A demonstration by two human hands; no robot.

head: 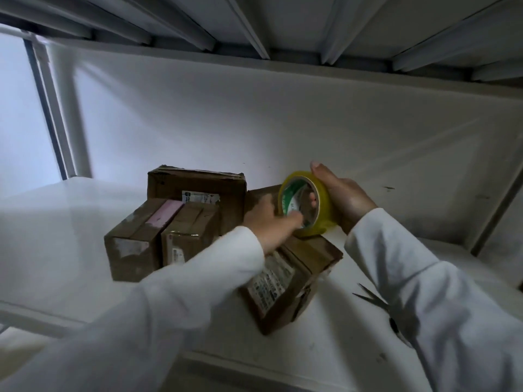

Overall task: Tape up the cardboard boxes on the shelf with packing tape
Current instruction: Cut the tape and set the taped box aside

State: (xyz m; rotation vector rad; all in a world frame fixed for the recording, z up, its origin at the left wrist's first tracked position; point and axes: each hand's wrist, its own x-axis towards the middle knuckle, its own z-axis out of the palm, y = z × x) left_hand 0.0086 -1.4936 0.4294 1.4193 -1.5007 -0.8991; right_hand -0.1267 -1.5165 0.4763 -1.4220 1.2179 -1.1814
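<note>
The right hand (pixel 343 200) wraps its grip around the roll of yellow packing tape (pixel 307 205), thumb up over the top rim and a fingertip showing inside the core, holding the roll on edge above the white shelf (pixel 353 335). The left hand (pixel 268 224) reaches in from the left; its fingers meet the near face of the roll, pressed close together at the tape's edge, though blur hides whether they actually pinch the loose end. Directly under both hands lies a cardboard box with a printed label (pixel 285 281), tilted toward the shelf's front edge. To the left of the left hand stand two smaller boxes side by side, one with a pink patch (pixel 135 239) and one touching it on the right (pixel 188 236); behind them sits a larger box (pixel 198 188). Below the right sleeve, a pair of scissors (pixel 376 301) lies on the shelf, partly covered by the sleeve.
</note>
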